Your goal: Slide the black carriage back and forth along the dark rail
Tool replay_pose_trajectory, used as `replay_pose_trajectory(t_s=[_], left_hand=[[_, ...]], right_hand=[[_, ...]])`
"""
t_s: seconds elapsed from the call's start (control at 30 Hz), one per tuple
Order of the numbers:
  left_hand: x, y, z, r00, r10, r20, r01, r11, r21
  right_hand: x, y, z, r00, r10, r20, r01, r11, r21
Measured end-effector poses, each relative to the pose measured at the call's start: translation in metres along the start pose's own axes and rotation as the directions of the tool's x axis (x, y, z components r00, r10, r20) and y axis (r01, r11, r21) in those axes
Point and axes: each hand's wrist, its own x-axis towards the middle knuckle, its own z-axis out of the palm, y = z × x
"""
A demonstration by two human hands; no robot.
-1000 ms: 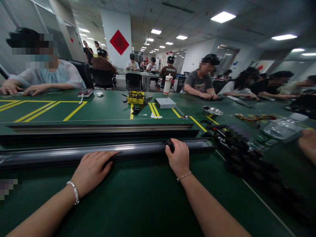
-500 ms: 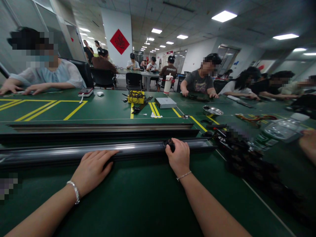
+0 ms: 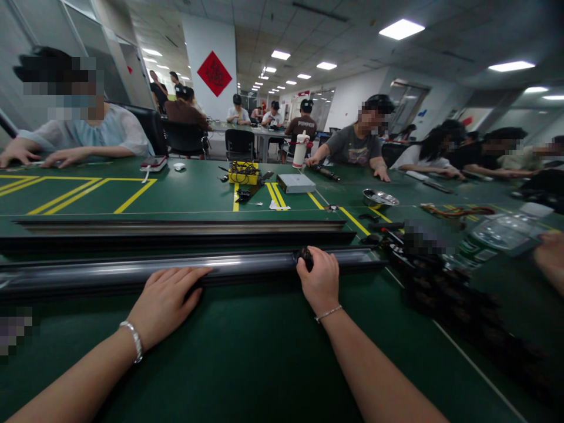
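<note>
A long dark channel-shaped rail [image 3: 247, 262] with a shiny grey inner face lies across the green table in front of me. My left hand [image 3: 170, 299] rests on its near edge, left of the middle, with its fingers stretched out flat and nothing held. Further right, my right hand [image 3: 321, 276] is closed round a small black rounded part [image 3: 304, 257], which sits on or in the rail. The fingers hide much of that part, so its kind does not show. Two more long dark rails [image 3: 176, 239] lie parallel just beyond.
To the right are a heap of black parts [image 3: 458, 299] and a plastic bottle [image 3: 497, 238], with another person's hand [image 3: 550, 258] beside it. Further back are a metal bowl [image 3: 381, 198], a grey box [image 3: 296, 183] and a yellow box with cables [image 3: 244, 173]. Co-workers sit opposite.
My hands and the rail stay almost where they were. Across the table, the co-worker in the grey shirt has shifted an arm leftward, and the dark object near that hand has moved left.
</note>
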Motion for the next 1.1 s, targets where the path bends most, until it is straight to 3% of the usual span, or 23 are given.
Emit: replay_pose_trajectory(t_s=[1.1], left_hand=[[-0.0003,-0.0008,0.0015,1.0,0.01,-0.024,-0.009,1.0,0.012]], right_hand=[[-0.0003,-0.0006,0.0004,0.999,0.045,0.007,-0.045,0.999,-0.01]])
